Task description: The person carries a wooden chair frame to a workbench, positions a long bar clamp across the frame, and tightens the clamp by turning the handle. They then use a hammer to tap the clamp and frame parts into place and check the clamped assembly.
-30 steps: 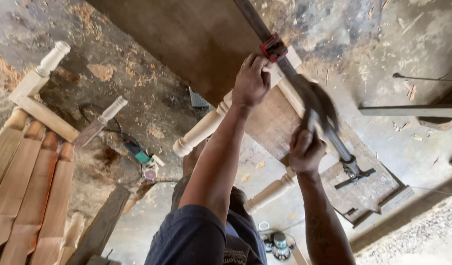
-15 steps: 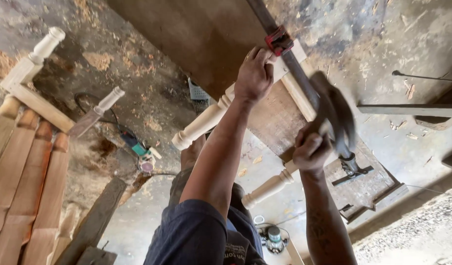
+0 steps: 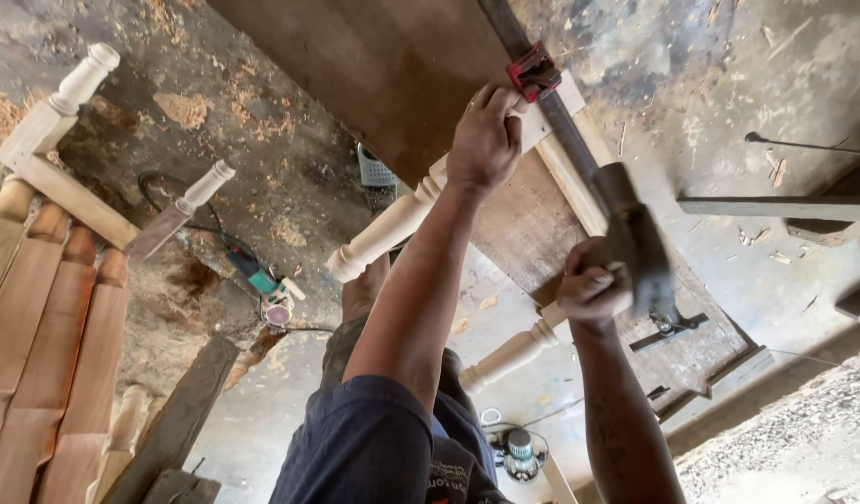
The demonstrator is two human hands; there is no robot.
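Note:
My left hand (image 3: 486, 140) grips the top of a pale turned wooden leg (image 3: 383, 229) where it meets a brown wooden panel (image 3: 393, 75). A bar clamp with a red jaw (image 3: 535, 70) sits just above that hand, its steel bar running down to the right. My right hand (image 3: 591, 291) is shut on the handle of a hammer (image 3: 635, 245); its dark head is blurred beside the bar. A second pale turned leg (image 3: 509, 355) sticks out below my right hand.
Sawdust covers the floor. A green power tool (image 3: 259, 280) with a cable lies at the left. Reddish turned legs (image 3: 38, 308) and a pale leg frame (image 3: 56, 121) are stacked far left. Another power tool (image 3: 519, 453) stands near my feet. A thin metal rod (image 3: 803, 145) lies at right.
The hammer head has swung down and to the right along the clamp bar. My left hand keeps its grip on the leg top.

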